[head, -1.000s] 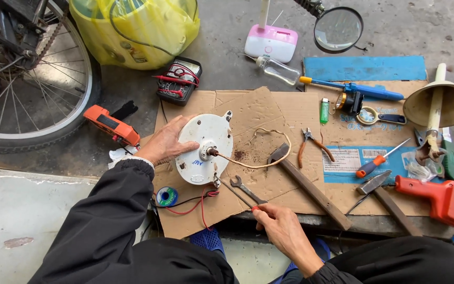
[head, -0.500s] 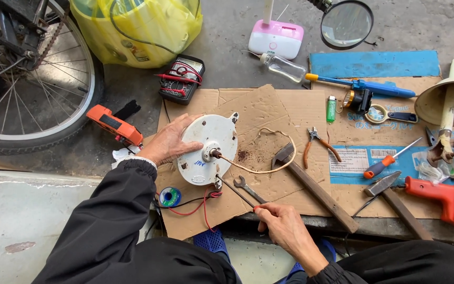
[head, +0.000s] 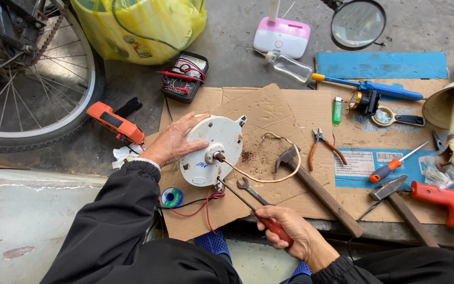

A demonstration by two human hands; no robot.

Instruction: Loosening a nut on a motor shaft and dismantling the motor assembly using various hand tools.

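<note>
The round white metal motor housing [head: 211,151] is steadied on the cardboard by the spread left hand [head: 172,143]. A red-handled screwdriver [head: 248,205] is clasped in the right hand [head: 290,235], its shaft slanted up-left toward the housing's lower edge.

cardboard sheet [head: 295,110] | on it: motor [head: 211,152], hammer [head: 319,189], pliers [head: 321,144], wrench [head: 250,190]

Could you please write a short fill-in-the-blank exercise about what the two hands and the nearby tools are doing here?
1. The left hand rests on a round ____ motor housing.
2. The right hand grips a screwdriver by its ____ handle.
3. The screwdriver's tip points at the housing's ____ edge.
4. The wrench lies on the ____, between housing and hammer.

Missing words: white; red; lower; cardboard
</note>
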